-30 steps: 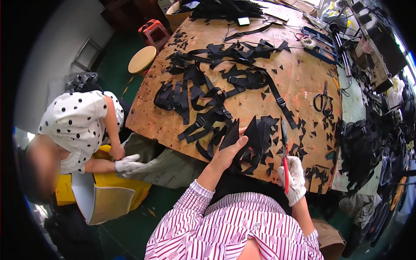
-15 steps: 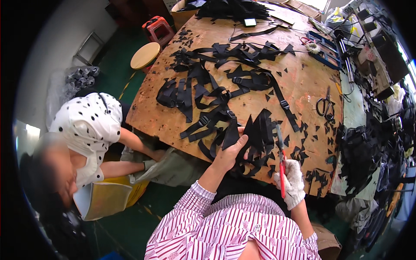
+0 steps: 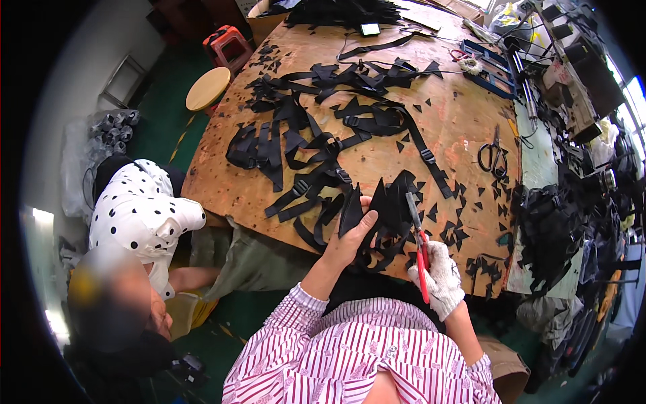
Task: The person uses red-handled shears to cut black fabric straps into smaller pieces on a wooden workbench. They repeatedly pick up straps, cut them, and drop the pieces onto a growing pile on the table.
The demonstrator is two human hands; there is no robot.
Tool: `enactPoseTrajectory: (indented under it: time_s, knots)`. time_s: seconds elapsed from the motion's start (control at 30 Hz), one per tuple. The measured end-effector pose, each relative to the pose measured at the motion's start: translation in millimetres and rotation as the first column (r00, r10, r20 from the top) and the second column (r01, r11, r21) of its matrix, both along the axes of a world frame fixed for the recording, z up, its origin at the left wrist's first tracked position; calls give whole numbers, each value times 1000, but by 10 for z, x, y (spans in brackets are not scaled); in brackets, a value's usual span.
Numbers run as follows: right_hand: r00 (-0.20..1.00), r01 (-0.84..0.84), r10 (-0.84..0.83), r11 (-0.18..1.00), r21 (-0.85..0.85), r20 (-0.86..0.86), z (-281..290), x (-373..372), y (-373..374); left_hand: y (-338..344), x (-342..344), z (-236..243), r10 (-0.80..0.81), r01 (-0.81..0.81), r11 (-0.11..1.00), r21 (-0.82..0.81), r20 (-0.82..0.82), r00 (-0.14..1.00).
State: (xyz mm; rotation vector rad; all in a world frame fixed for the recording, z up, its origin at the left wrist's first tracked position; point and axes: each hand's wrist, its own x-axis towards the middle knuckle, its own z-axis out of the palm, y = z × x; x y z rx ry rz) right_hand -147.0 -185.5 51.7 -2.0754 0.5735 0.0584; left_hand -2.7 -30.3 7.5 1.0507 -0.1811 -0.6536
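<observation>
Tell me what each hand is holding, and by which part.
Left hand: black fabric pieces, below their pointed tips. Gloved right hand: scissors, by their red handles.

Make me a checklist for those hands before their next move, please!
1. Right hand holds red-handled scissors: ok.
2. Left hand holds black fabric pieces: ok.
3. Both hands gloved: not ok; left is bare, right wears a white glove.
4. Scissor blades shut: cannot tell.
5. Black scissors apart from both hands: ok, on the table.
6. Co-worker away from the blades: ok, at the table's left.
</observation>
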Motion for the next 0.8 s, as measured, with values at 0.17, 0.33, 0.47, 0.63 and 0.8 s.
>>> enactPoseTrajectory:
  time_s: [0.17,0.33,0.47,0.63,0.8]
  knots:
    - [1000,-1,1,999,-41,0,22,35,-20,22,-24,35,-64,59,992,115,46,997]
    - [1000,-12,12,996,-86,-5,30,55,-16,-6,-44,-64,-1,-12,988,153,89,996]
    - [999,8,-8,1000,10,33,-5,41,-15,47,-34,-5,-57,51,984,169,30,998]
    - [990,102,-121,970,223,73,-226,-44,23,-26,-18,91,-27,23,988,151,21,999]
    - [998,9,-10,1000,25,58,-3,19,-51,59,19,75,-128,111,966,232,59,990]
